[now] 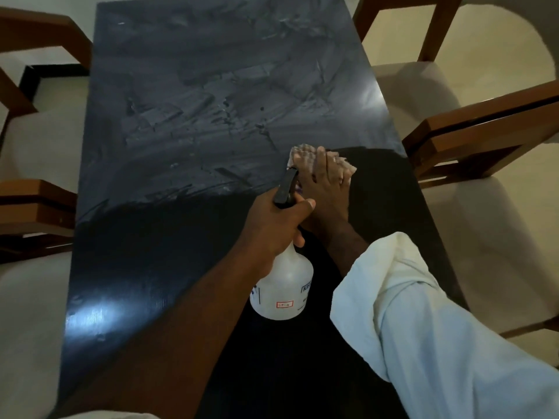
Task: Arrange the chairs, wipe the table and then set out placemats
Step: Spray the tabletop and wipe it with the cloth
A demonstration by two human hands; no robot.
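A dark glossy table (169, 116) fills the view, its far half streaked with pale wet smears. My left hand (278, 225) grips the neck of a translucent white spray bottle (282, 288) with a black trigger head, held above the table's near middle. Just beyond it, my right hand (325, 189) lies flat on a pinkish cloth (305, 152), pressing it on the table towards the right edge. The cloth shows past my fingertips. Wooden chairs with cream seats stand on both sides: two on the right (472, 137) and two on the left (36, 204).
The chairs' brown armrests reach close to the table's long edges on both sides. A pale floor (393, 34) shows at the far right beyond the table. My white sleeve (423, 328) covers the right forearm over the table's near right part.
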